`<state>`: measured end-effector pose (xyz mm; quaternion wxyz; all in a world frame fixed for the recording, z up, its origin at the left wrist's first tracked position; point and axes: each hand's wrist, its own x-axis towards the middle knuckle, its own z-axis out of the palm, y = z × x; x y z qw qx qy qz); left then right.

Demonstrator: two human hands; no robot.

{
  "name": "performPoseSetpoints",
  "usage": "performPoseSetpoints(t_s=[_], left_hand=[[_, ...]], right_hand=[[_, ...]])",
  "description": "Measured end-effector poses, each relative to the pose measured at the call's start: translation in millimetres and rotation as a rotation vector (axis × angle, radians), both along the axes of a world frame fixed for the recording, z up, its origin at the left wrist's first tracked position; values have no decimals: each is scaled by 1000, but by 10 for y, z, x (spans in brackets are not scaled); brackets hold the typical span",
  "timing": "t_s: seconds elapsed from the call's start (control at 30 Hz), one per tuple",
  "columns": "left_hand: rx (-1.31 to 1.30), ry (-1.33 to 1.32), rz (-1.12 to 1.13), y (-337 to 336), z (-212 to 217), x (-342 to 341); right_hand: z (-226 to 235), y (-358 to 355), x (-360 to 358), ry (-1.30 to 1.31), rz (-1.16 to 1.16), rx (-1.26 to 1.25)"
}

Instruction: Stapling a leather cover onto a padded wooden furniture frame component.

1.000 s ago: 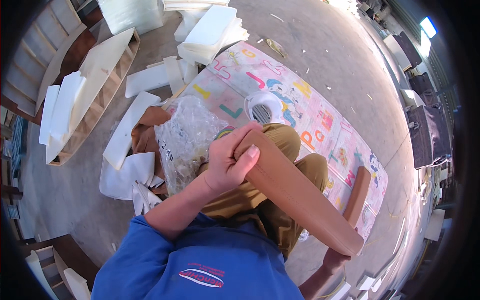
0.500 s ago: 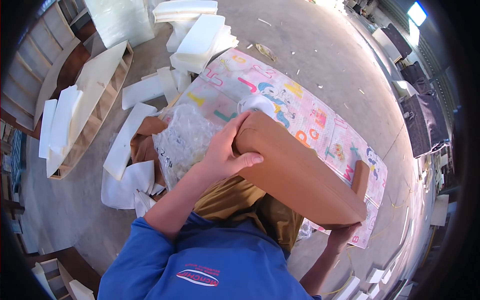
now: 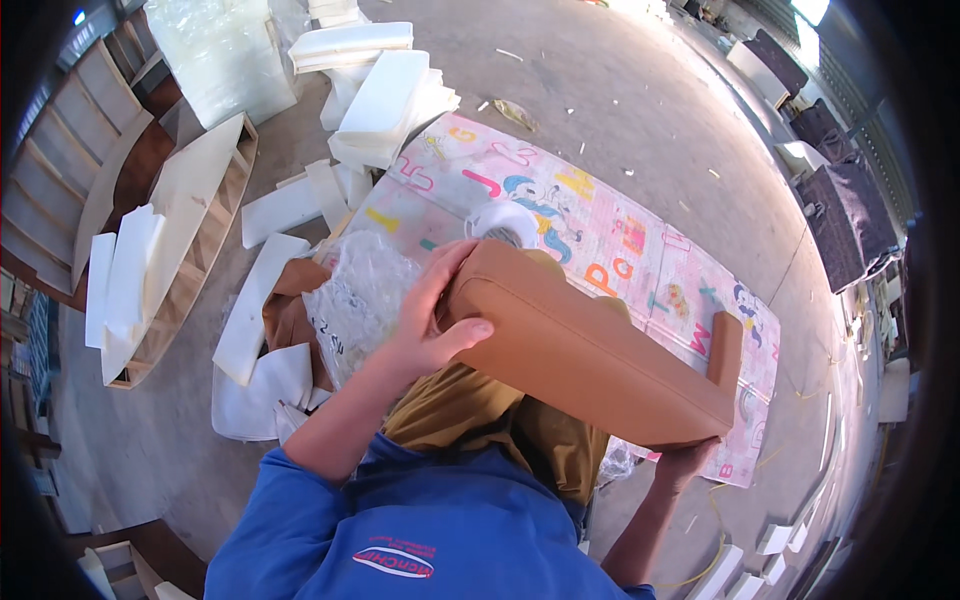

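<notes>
Cushion: tan upholstered cushion [image 3: 590,355] held above the lap, over the colourful play mat [image 3: 640,235].
Left hand [image 3: 432,320]: clasping its near end.
Right hand [image 3: 688,462]: supporting the far end from below.
Beside: clear plastic bag [image 3: 355,300], white foam slabs [image 3: 385,95].

The person wears a bright blue shirt [image 3: 430,520] with short sleeves that end above the elbows, leaving both forearms bare. On its chest sits a small oval badge [image 3: 392,561] in white and red, creased by folds in the cloth. Below the shirt come mustard-brown trousers [image 3: 480,420], loose and wrinkled over the legs. The left hand [image 3: 432,318] and the right hand [image 3: 688,462] are bare, without gloves.
</notes>
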<state>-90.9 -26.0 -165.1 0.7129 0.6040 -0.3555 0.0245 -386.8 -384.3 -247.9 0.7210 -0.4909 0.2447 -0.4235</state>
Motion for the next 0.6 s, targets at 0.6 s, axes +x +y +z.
performPoseSetpoints(t_s=[0.6], left_hand=[[43,-32,142,-232,-156,213]], right_hand=[[-47,-247,153,163,-21,-12]])
